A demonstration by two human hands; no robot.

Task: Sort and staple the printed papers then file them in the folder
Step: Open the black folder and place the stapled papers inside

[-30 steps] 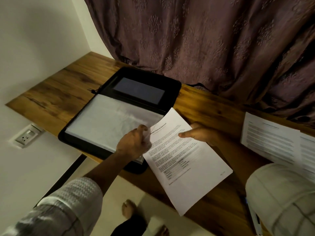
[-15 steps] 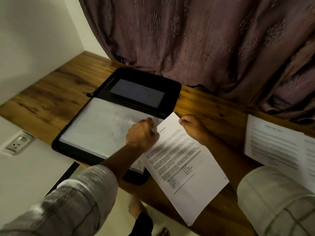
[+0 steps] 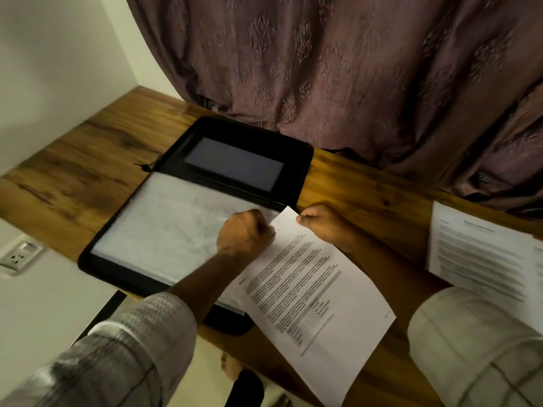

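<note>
Hanging curtain (image 3: 338, 69): mauve, patterned fabric filled the wall well beyond both sets of fingers and fell to the back edge of the desk.
Wooden desk (image 3: 88, 177): it ran under both hands from the corner of the room, with bare grain showing far out to the left of the left fingers.
Folder (image 3: 304, 171): black, zip-edged and lying open flat. Its upper flap with a dark panel lay just past the knuckles, and its lower half lay to the left of the left fingers.
Clear pocket (image 3: 164, 224): a cloudy plastic sleeve covered the folder's lower half, and its right edge ran up to the left fingers.
Printed sheet (image 3: 323, 304): it lay angled, its top corner between the two hands at the folder's right edge. The rest trailed back toward me, over the desk's front edge.
Other printed papers (image 3: 476, 259): these lay flat on the desk, well to the right of the right fingers, and the text was too blurred to read.
Sleeves: both were pale and checked, the left sleeve (image 3: 117, 356) and the right sleeve (image 3: 476, 342), rolled back from the wrists.
Left hand (image 3: 244, 236): knuckles up, with the fingers curled tight on the sheet's upper left edge where it met the pocket. I could not tell whether they caught the plastic too.
Right hand (image 3: 320, 223): the fingers were bunched and pinched the sheet's upper right edge near the top corner.
Wall socket (image 3: 19, 255): white, set below desk level, far left of the left fingers.
</note>
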